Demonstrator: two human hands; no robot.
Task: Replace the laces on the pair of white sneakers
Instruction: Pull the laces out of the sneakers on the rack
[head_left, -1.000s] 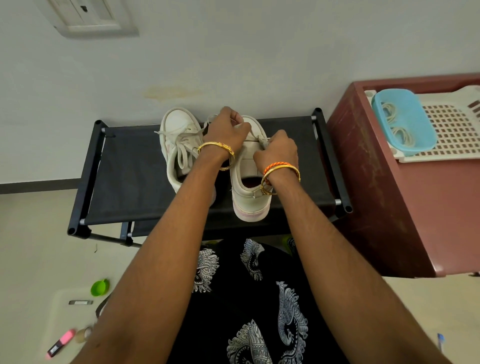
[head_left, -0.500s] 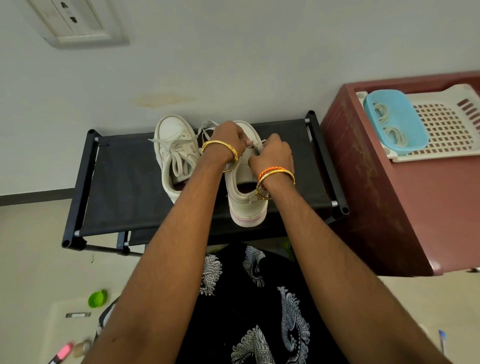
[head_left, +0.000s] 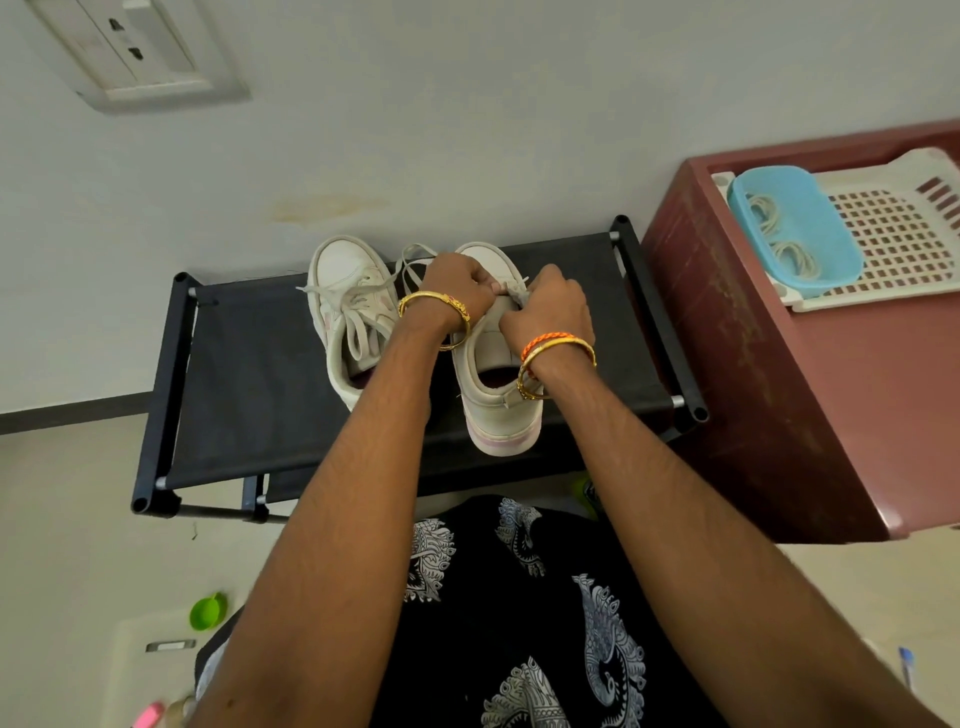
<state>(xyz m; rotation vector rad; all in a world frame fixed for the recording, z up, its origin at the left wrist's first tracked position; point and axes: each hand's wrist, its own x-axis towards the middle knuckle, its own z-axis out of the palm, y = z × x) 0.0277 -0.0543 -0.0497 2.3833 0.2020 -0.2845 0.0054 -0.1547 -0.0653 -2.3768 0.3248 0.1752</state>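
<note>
Both hands have drawn closer together: left hand (head_left: 457, 283) and right hand (head_left: 553, 306) pinch the soft, limp lace (head_left: 519, 291) atop the light sneaker (head_left: 498, 395) beneath them; grip near the eyelets.

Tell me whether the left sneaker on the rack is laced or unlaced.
Laced: the left sneaker has grey laces crossing its tongue, ends hanging loose.

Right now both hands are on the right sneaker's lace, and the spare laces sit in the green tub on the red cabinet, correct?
Not quite: the tub is blue, not green, as the head view shows. The rest stands: the left hand and right hand both work the lace of the right sneaker, and the spare laces lie in that tub on the red cabinet.
</note>
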